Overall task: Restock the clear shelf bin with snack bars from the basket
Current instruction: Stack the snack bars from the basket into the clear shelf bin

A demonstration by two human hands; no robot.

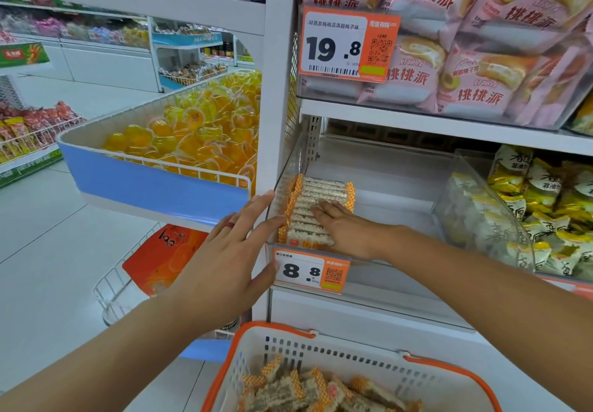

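A row of snack bars [316, 191] in clear wrappers with orange checked ends stands packed along the left side of the clear shelf bin [401, 186]. My right hand [345, 228] is inside the bin, fingers flat on the tops of the bars. Outside the bin's left front corner, my left hand [224, 260] has its fingers spread and straight, thumb near the orange price tag [311, 272]. Several more bars [305, 389] lie loose in the white basket [353, 352] with orange rim at the bottom.
The bin's right part is bare. To its right sits a clear bin of yellow-white packets [529, 215]. Pink cake bags [465, 58] fill the shelf above. At left, a blue bin [144, 183] holds yellow jelly cups [199, 132], with a wire rack [112, 289] below.
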